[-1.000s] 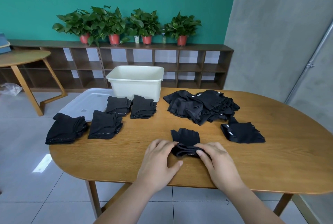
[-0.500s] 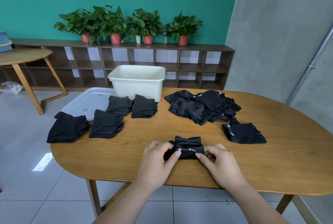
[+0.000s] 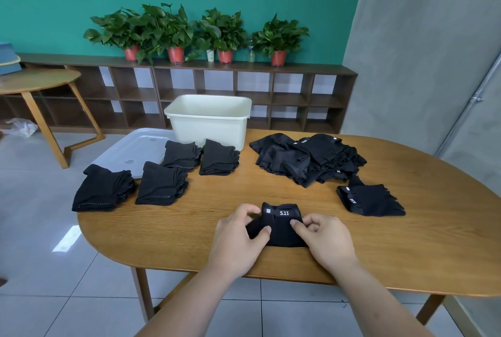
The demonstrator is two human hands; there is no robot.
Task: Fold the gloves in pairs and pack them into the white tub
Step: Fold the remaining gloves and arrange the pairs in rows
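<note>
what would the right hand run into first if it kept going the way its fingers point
The folded gloves it is pinching; the right hand points left and slightly away, straight into them. Just beyond, probably the left hand, though depth is hard to judge.

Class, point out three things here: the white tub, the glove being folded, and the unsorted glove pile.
white tub (image 3: pixel 208 128), head view, front wall.
glove being folded (image 3: pixel 283 232), head view, middle of the cloth.
glove pile (image 3: pixel 306 157), head view, middle of the heap.
</note>
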